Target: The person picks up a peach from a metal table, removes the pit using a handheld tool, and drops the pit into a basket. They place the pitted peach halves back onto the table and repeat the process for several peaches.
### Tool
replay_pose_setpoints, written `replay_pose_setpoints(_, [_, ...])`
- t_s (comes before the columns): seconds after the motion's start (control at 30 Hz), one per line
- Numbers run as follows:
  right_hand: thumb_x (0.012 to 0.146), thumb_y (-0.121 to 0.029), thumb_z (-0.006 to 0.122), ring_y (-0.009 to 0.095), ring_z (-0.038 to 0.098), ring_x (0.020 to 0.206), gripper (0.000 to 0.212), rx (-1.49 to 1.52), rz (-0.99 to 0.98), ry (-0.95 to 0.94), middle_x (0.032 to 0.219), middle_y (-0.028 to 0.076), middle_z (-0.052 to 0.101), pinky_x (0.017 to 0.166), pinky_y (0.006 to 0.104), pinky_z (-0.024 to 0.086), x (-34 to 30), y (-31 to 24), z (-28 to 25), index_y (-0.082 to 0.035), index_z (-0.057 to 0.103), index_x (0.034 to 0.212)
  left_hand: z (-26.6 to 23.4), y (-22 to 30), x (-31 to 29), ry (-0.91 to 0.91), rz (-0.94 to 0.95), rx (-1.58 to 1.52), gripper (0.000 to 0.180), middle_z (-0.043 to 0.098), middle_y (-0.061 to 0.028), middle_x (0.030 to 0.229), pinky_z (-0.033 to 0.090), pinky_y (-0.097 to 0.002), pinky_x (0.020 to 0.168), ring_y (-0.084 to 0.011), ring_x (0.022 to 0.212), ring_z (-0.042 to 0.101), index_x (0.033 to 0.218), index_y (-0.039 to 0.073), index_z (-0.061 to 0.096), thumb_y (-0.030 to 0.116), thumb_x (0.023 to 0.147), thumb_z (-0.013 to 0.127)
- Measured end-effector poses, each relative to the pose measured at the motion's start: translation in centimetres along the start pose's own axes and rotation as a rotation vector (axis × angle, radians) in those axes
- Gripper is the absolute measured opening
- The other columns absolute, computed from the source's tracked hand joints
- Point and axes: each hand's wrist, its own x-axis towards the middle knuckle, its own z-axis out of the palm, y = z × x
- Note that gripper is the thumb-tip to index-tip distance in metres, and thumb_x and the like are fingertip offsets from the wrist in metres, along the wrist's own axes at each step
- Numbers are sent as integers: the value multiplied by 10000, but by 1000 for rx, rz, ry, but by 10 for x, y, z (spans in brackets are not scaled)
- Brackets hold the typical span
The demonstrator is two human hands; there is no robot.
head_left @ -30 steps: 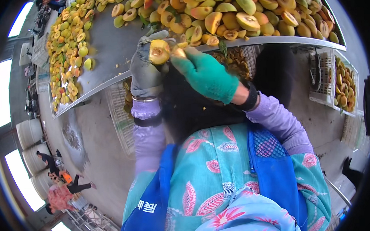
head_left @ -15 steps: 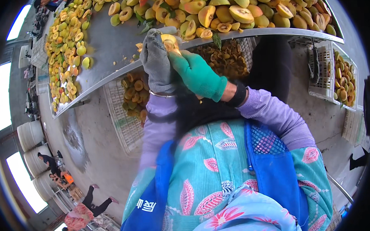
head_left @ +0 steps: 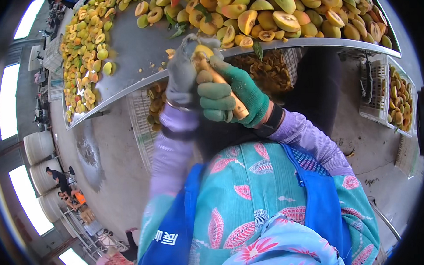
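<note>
- Just off the near edge of the table (head_left: 126, 85), the left hand (head_left: 181, 73), in a grey glove, holds a yellow fruit piece (head_left: 202, 49), its fingers folded closely around it.
- Right beside it, the right hand (head_left: 243, 87), in a green glove, grips a tan-handled tool (head_left: 218, 78), fingers curled about the handle; the butt end pokes out below the palm.
- The tool slants up to the left, its upper end at the fruit piece; whether the tip sits in the flesh is hidden.
- On the table, beyond the hands and to the right, lies a big pile of fruit halves (head_left: 285, 20), yellow, green and orange, many with the cut face up; a green leaf (head_left: 258, 50) hangs by the near edge.
- To the left, more fruit (head_left: 81, 57) spreads along the far side of bare metal.
- Under the table, brown-orange pieces (head_left: 266, 72) lie heaped; a pale crate (head_left: 144, 128) stands left of them.
- At far right, a white crate (head_left: 371, 92) holds cut fruit.
</note>
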Motion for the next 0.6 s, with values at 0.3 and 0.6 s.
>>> replay_pose_setpoints(0.3, [996,-483,319,73,358,408,396,197,157,-104,567,-77,393,430,252,315,12,18,-4,-139,487,894,-9,-1,-31,290,-190,-570,355,627,-109,838,496,-276,708,-176,745,589,1009,4,594,328,961,459])
replay_pose_setpoints(0.6, [909,-532,512,91,430,457,373,-224,86,403,568,-47,448,417,266,369,-26,-55,-21,-164,507,852,-102,-23,-31,470,77,1460,177,661,-84,970,489,-375,724,-252,817,620,983,38,641,161,864,597])
